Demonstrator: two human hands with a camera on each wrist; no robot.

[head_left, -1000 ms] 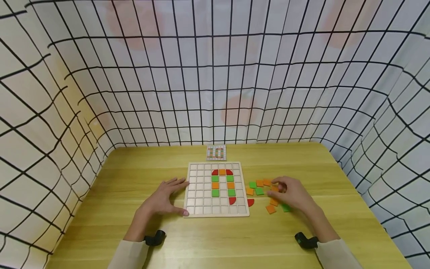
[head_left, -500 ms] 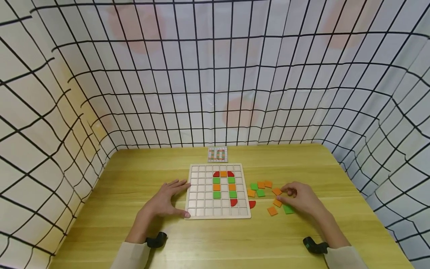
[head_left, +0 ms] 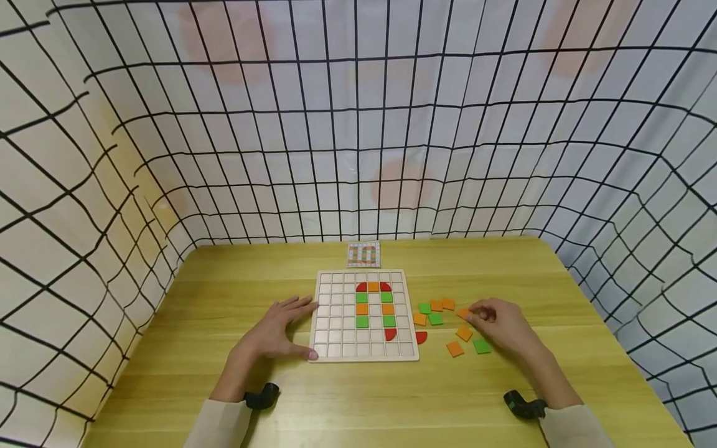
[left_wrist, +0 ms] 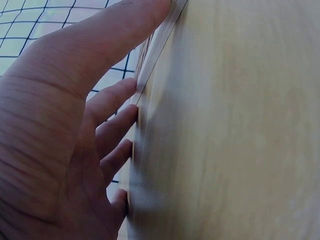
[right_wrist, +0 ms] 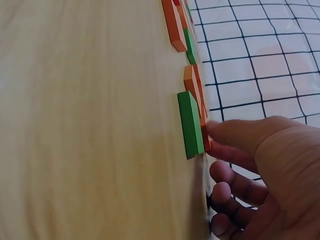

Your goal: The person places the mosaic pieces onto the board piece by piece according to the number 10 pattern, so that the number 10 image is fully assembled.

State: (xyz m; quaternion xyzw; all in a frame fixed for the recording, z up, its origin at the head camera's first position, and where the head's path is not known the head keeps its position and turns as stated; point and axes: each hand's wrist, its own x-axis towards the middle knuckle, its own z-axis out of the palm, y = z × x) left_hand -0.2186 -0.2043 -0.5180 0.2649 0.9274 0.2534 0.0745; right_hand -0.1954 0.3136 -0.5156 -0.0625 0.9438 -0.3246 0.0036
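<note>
A pale square board (head_left: 336, 336) with a grid of cells lies mid-table. Red, orange and green tiles form an arch shape on its right half. My left hand (head_left: 274, 330) lies at the board's left side, fingers spread, with fingertips and thumb touching the edge. In the left wrist view the thumb (left_wrist: 115, 40) meets the board's rim. To the right of the board, my right hand (head_left: 501, 323) pinches an orange tile (head_left: 463, 313) between thumb and index finger, low over the table. A green tile (right_wrist: 189, 125) stands nearer the camera in the right wrist view.
Several loose orange and green tiles (head_left: 435, 319) lie between board and right hand, with a red rounded piece (head_left: 421, 337) beside the board's right edge. Behind the board is a small patterned card (head_left: 364, 254). Grid-lined white cloth (head_left: 358, 124) surrounds the table.
My right hand has shifted right across the loose tiles, uncovering some of them, and its thumb has closed in on the orange tile. The left hand stays at the board's edge.
</note>
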